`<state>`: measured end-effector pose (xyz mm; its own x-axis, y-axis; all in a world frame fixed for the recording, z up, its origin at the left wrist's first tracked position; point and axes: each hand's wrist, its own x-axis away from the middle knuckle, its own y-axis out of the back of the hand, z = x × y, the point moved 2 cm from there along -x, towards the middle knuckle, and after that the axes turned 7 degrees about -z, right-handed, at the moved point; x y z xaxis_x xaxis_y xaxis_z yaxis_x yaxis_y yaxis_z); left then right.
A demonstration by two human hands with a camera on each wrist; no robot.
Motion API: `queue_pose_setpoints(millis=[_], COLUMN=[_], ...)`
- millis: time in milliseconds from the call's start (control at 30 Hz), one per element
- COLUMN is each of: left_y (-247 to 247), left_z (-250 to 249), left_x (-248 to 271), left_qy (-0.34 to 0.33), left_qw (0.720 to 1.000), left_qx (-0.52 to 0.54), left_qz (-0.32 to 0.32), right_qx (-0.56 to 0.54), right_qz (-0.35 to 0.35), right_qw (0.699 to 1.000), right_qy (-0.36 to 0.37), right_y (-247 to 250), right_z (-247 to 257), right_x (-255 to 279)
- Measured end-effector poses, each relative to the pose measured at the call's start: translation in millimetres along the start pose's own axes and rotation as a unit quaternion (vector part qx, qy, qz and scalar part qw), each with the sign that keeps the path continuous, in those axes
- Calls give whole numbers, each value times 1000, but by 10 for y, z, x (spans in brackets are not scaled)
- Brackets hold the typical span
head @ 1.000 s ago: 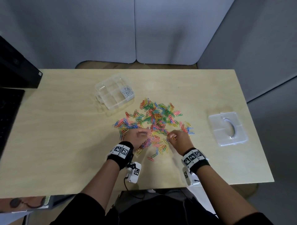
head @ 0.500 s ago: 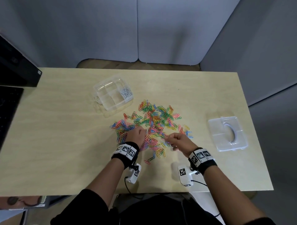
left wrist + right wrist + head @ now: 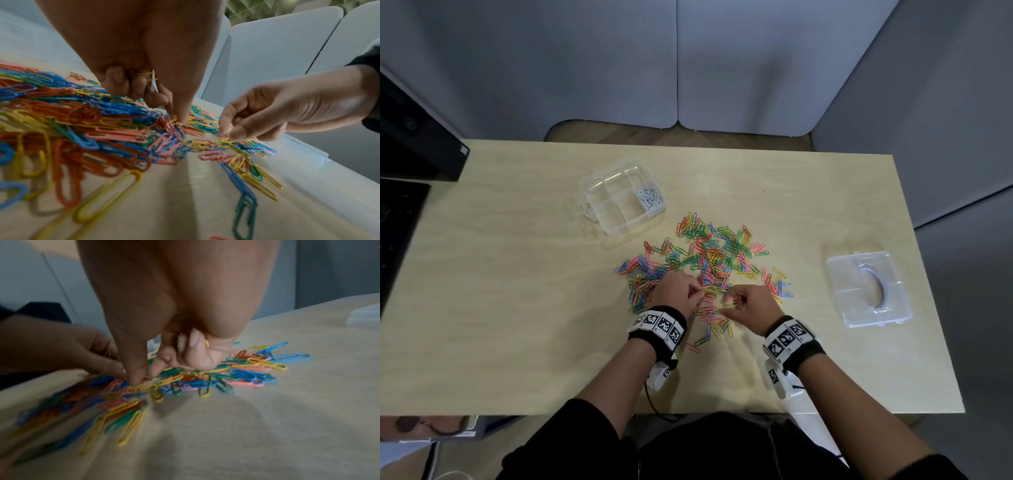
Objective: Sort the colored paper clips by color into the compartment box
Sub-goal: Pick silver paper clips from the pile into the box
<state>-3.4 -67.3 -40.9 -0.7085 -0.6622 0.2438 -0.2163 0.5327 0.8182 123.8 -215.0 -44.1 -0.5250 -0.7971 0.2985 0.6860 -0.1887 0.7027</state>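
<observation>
my wrists: both wearing black bands (image 3: pixel 658 325) with checkered marker tags, parked over the near edge of the pile.

my left hand (image 3: pixel 678 292): fingers curled in. There's a couple of yellow clips (image 3: pixel 148 76) tucked up against my palm under the curled fingers, and my thumb and forefinger are pinched down into the pile, tips together. Can't honestly tell what color is in that pinch.

my right hand (image 3: pixel 751 305): also curled. Thumb and forefinger pressed together on a yellow clip from the pile (image 3: pixel 144 387), which looks hooked to more yellows. The other fingers are folded into my palm, with a bit of yellow (image 3: pixel 207 344) peeking out between them.

the pile (image 3: pixel 709 260): loose clips spread on the table (image 3: pixel 517 308) right in front of my hands, with yellow, blue, green, orange-red and pink all mixed. A few strays sit on the near side by my wrists.

compartment box (image 3: pixel 619 202): clear plastic, open, past the pile and off to the left. Silver-white clips (image 3: pixel 650 198) fill its right-hand compartment. The other cells look bare from the head view.

lid (image 3: pixel 869 287): clear, flat on the table well off to the right, apart from everything.

way back: grey partition panels (image 3: pixel 722 68) behind the table, dark gear (image 3: pixel 414 137) at the far left.
</observation>
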Motion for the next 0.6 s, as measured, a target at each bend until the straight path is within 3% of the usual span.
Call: queue_pose_setpoints(millis=[167,233,333,467,600], left_y=[4,55,143,196,222], left_z=[64,91,93,100,105], left_x=[-35,-33,-22,-52,-51], left_qy=[1,6,31,78,143], left_qw=[999,996,988,979,958], left_qx=[41,90,152,188,249], left_qz=[-11,-26,-19,5,2], right_qx=[102,45,-160,-419,-552], right_qz=[8,2,1,60,98], right_qw=[993,998,985,887,789], right_qy=[53,43,-57,-184,-252], right_y=[-69,-22,71,110,150], right_z=[69,52,-11,60,205], right_x=[-28,-34,-60,-81,-57])
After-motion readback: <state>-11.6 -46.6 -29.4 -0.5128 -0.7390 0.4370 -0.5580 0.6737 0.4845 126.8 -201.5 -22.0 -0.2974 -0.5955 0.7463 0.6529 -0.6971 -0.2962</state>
